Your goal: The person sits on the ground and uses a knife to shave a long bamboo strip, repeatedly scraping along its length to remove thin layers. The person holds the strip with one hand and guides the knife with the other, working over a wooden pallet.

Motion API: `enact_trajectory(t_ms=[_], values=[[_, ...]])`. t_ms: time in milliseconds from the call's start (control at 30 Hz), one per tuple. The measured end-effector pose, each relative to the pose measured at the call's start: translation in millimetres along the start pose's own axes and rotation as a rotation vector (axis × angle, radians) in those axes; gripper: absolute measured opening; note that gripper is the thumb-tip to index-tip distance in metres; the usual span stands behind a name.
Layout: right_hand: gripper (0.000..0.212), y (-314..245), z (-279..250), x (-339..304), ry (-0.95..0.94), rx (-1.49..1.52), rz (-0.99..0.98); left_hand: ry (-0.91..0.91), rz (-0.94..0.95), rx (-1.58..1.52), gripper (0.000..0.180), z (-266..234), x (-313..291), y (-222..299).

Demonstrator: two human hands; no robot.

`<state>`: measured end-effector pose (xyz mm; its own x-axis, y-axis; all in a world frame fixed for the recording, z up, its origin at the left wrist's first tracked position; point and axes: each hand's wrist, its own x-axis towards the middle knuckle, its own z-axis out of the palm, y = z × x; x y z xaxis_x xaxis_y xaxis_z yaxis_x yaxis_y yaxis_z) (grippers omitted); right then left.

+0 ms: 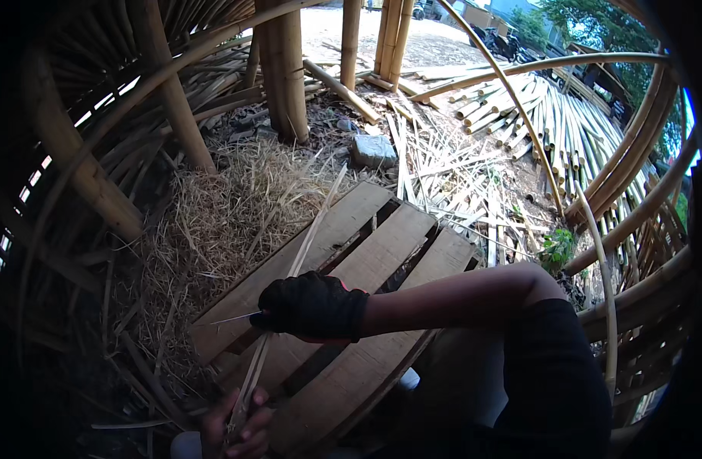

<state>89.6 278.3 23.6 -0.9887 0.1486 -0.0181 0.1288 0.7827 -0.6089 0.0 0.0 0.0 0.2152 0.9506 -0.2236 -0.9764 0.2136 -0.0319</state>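
A long, pale split bamboo strip (pixel 311 236) runs slantwise over a slatted wooden pallet (pixel 382 249). Near the bottom edge, the bare fingers of my left hand (pixel 240 425) are wrapped round the strip's lower end. My right hand (pixel 309 307), in a black glove, is closed over the strip's middle. From this fist a thin, bright blade (pixel 236 317) sticks out to the left, across the strip; it looks like a knife, its handle hidden in the glove.
Dry shavings (pixel 221 206) are heaped left of the pallet. Beyond it lie a grey block (pixel 374 151) and scattered bamboo slats (pixel 450 172). Thick bamboo posts (pixel 284 76) stand ahead, and a stack of bamboo poles (pixel 569 126) lies at the far right. Curved bamboo poles (pixel 512 88) arch around me.
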Motion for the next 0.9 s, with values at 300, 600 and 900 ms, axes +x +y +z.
enact_trajectory(t_ms=[300,600,900], values=[[0.033,47,-15,-2,0.155,-0.112,-0.307,-0.015,0.116,-0.031,0.037,30,12,-22],[0.024,69,-17,-26,0.263,-0.076,-0.424,0.294,0.253,0.086,0.035,47,2,-65],[0.016,73,-7,-53,0.436,-0.103,-0.413,0.482,0.418,0.057,0.040,53,29,-86]])
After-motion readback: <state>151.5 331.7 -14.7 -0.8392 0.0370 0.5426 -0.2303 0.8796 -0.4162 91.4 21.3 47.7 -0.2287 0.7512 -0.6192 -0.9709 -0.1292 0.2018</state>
